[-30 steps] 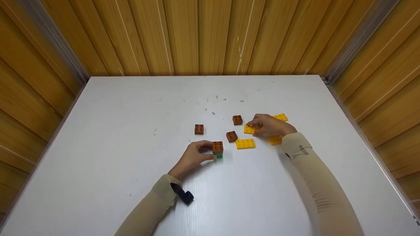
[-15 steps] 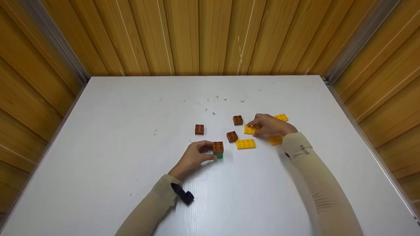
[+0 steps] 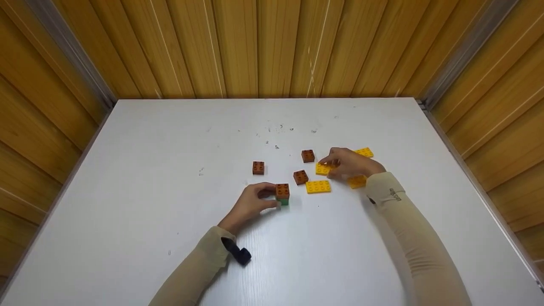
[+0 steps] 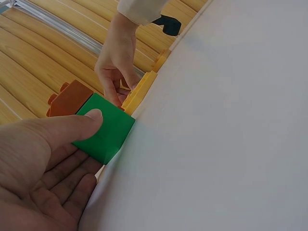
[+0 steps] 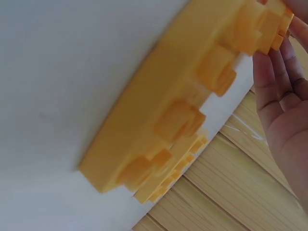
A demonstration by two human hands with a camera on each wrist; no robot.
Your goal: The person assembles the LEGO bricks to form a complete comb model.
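Clearly, hands (image 3: 250, 201) (image 3: 352, 163) pinch a brick stack (image 3: 282, 191) and yellow plate (image 3: 323, 169); sleeve lettering (image 3: 395, 194) is illegible.

place: enclosed work booth by the look; wider building can't be told
surface: flat white rectangular tabletop (image 3: 148, 148), dark-marked, under left hand (image 3: 250, 199) and right hand (image 3: 350, 163)
walls: yellow-brown wood-grain slatted panels (image 3: 274, 46), beyond and either side of the grip
corners: straight grey metal strips (image 3: 70, 53), well left and right of the grip

Brick stack (image 3: 282, 194) reads brown over green to me; loose square bricks (image 3: 258, 168) brown, flat plates (image 3: 318, 186) yellow. Tabletop (image 3: 127, 191) white, dark-speckled. Walls (image 3: 272, 51) honey-brown, striped plank grain. Sleeves (image 3: 425, 246) beige, dark lettering (image 3: 395, 194) on the right one. Wrist camera (image 3: 243, 256) black.
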